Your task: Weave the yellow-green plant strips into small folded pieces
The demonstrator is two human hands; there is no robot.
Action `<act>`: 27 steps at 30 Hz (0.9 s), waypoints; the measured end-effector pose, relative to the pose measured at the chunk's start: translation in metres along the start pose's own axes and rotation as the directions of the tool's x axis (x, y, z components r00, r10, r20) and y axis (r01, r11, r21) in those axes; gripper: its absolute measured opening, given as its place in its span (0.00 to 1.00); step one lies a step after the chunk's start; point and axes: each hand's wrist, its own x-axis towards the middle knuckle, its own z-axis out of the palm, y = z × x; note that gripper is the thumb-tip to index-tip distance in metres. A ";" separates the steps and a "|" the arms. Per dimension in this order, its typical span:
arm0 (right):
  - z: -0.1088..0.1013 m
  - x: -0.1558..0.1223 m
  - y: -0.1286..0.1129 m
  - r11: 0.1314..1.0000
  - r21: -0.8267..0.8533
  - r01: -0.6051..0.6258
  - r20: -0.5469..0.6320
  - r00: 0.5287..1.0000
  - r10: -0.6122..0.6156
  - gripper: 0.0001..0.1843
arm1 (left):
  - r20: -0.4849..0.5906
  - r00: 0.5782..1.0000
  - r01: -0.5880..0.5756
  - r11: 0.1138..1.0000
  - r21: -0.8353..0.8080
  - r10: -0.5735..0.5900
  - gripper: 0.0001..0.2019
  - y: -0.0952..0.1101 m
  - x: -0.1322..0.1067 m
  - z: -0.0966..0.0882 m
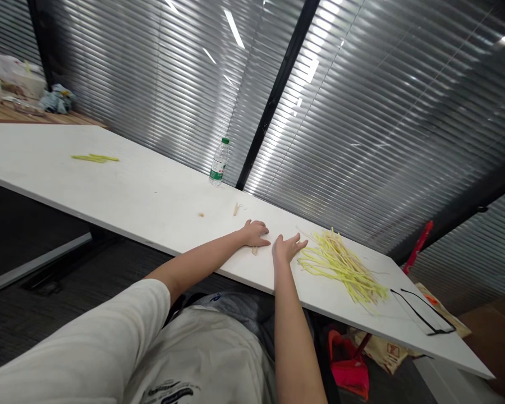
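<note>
Yellow-green, slender plant stalks [343,266] lie in a loose, tangled heap on the white, flat worktop [151,191], towards its right end, between the near and far edges. They overlap so much that single stalks in the middle are hard to make out, and the lower layers are hidden.

Just left of the heap is the right hand [290,247], thumb and fingers spread wide; whether its fingertips touch the nearest stalks cannot be told. The left hand [256,233] is beside it, low over the worktop, thumb and fingers parted; the underside of its palm is hidden. A small, beige, thin scrap [255,251] shows by that hand, partly covered.

Towards the far edge lies another narrow, beige sliver [235,209], with a tiny brown bit [201,214] to its left, too small to identify. A clear plastic bottle with a green cap [219,163] stands upright at the far edge. A few short yellow-green pieces [95,158] lie near the left end, black-framed glasses [436,331] near the right. Below the near edge, a red object [349,367] is partly hidden.
</note>
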 end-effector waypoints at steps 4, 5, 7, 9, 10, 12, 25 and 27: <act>0.001 0.003 0.002 1.000 0.020 -0.021 0.007 1.000 0.021 0.35 | -0.034 0.999 -0.005 1.000 0.029 0.006 0.20 -0.005 0.002 -0.003; 0.001 0.004 0.002 0.999 0.034 -0.009 -0.013 1.000 0.010 0.33 | -0.055 0.998 -0.017 0.999 0.034 0.019 0.18 -0.006 0.003 -0.004; -0.001 0.005 0.000 0.997 0.078 0.021 -0.045 0.999 -0.017 0.31 | -0.101 0.994 -0.034 0.998 0.048 0.039 0.17 -0.008 0.003 -0.006; -0.002 0.005 -0.003 0.987 0.151 0.061 -0.045 0.998 -0.054 0.28 | -0.144 0.988 -0.044 0.997 0.060 0.053 0.17 -0.010 0.004 -0.007; -0.002 0.005 -0.005 0.975 0.205 0.087 -0.034 0.996 -0.082 0.26 | -0.161 0.985 -0.051 0.997 0.060 0.060 0.17 -0.010 0.004 -0.007; -0.003 0.002 -0.009 0.930 0.328 0.167 0.006 0.984 -0.178 0.22 | -0.191 0.979 -0.063 0.997 0.051 0.072 0.17 -0.009 0.004 -0.007; -0.013 -0.012 -0.022 0.748 0.580 0.323 0.140 0.865 -0.483 0.13 | -0.222 0.946 -0.266 0.956 -0.122 0.235 0.17 -0.011 0.006 -0.001; -0.015 -0.012 -0.022 0.752 0.581 0.312 0.143 0.870 -0.472 0.14 | -0.215 0.949 -0.263 0.956 -0.132 0.231 0.19 -0.010 0.005 0.000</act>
